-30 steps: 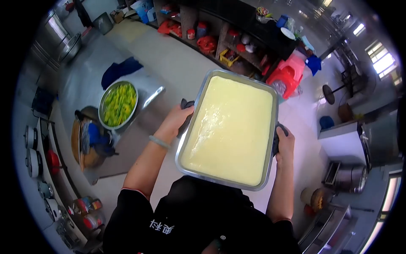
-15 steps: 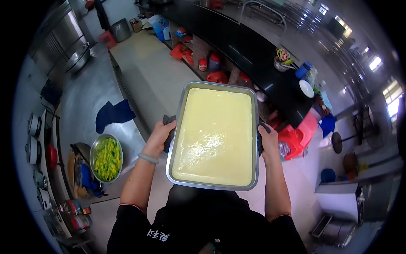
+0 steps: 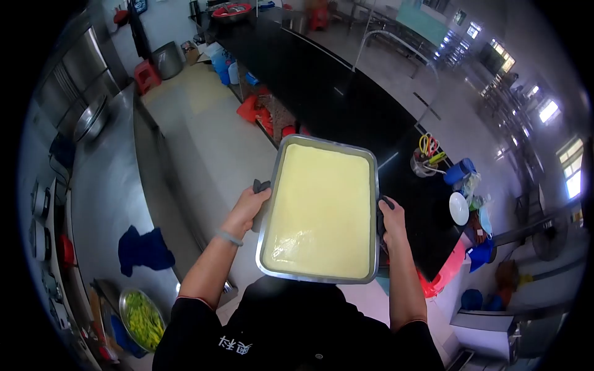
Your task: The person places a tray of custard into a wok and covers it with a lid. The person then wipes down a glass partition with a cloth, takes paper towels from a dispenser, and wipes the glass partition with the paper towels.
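Observation:
A rectangular metal baking tray (image 3: 270,247) is held up in front of my body. It carries a smooth, pale yellow layer (image 3: 322,210) with a shiny patch near the close edge. My left hand (image 3: 250,206) grips the tray's left side through a dark grey cloth (image 3: 262,185). On the right side my right hand (image 3: 392,219) is closed round the edge, also with dark cloth (image 3: 387,203) between fingers and metal. The fingers under the tray are hidden.
To the left runs a steel counter (image 3: 111,191) with a dark blue cloth (image 3: 145,249) and a bowl of chopped greens (image 3: 143,318). A black counter (image 3: 346,105) crosses ahead, bearing a utensil pot (image 3: 423,164) and a white plate (image 3: 458,209). A red stool (image 3: 147,75) stands far back.
My view has shifted forward, and the tray is now closer to the black counter. The blue cloth and greens have dropped lower in view. Both hands keep their hold.

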Motion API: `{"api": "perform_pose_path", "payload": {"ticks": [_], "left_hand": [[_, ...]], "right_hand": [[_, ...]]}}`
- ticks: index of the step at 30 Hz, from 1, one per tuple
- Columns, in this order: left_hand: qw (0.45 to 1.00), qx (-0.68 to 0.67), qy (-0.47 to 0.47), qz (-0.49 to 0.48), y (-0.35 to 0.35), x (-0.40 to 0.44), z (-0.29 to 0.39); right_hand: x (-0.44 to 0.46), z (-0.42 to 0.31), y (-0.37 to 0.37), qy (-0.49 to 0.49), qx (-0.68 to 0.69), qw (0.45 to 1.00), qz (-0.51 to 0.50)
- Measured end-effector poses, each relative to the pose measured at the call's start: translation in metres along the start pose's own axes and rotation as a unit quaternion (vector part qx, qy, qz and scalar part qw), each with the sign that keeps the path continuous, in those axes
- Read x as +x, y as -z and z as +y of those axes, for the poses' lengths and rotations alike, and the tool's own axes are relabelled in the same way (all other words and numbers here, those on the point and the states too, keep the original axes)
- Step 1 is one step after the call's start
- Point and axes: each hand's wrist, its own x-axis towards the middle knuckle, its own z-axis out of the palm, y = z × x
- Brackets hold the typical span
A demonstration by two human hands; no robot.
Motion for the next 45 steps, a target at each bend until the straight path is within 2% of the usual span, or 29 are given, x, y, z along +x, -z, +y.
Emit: {"api": "perform_pose_path", "payload": {"ticks": [3,8,14,16,18,20,21,29,36,38,40,42,44,45], "left_hand": [[1.000,0.004,-0.017,-0.023,-0.016,0.061,0.031],[0.999,-0.001,0.016,-0.031,-0.050,0.154,0.075],[0.999,-0.017,0.047,0.016,-0.072,0.268,0.092],[0.998,-0.026,0.036,0.032,-0.081,0.294,0.102],[0.998,-0.032,0.039,0.037,-0.090,0.331,0.109],[0.996,-0.035,0.034,0.080,-0.100,0.369,0.112],[0.996,-0.042,0.039,0.072,-0.100,0.386,0.110],[0.987,-0.083,0.060,0.127,-0.133,0.461,0.111],[0.975,-0.131,0.036,0.179,-0.154,0.501,0.082],[0.973,-0.133,0.032,0.185,-0.159,0.508,0.077],[0.964,-0.179,0.045,0.189,-0.167,0.508,0.080],[0.962,-0.185,0.049,0.193,-0.174,0.509,0.084],[0.960,-0.192,0.056,0.194,-0.177,0.513,0.081],[0.958,-0.189,0.059,0.208,-0.177,0.516,0.078]], "right_hand": [[0.056,-0.020,-0.012,-0.027,0.000,1.000,-0.001],[0.179,-0.044,-0.029,-0.034,-0.021,0.999,0.009],[0.323,-0.068,-0.069,-0.010,-0.079,0.996,-0.033],[0.356,-0.076,-0.083,-0.020,-0.062,0.997,-0.050],[0.401,-0.083,-0.097,-0.027,-0.113,0.992,-0.041],[0.447,-0.087,-0.113,-0.023,-0.121,0.991,-0.059],[0.468,-0.093,-0.121,-0.031,-0.116,0.990,-0.079],[0.610,-0.082,-0.161,0.027,-0.210,0.971,-0.115],[0.677,-0.064,-0.182,0.035,-0.263,0.957,-0.119],[0.690,-0.065,-0.189,0.107,-0.295,0.946,-0.087],[0.698,-0.072,-0.191,0.111,-0.297,0.945,-0.077],[0.703,-0.084,-0.187,0.187,-0.308,0.931,0.046],[0.723,-0.084,-0.162,0.256,-0.227,0.922,0.178],[0.714,-0.106,-0.151,0.213,-0.158,0.948,0.175]]}}
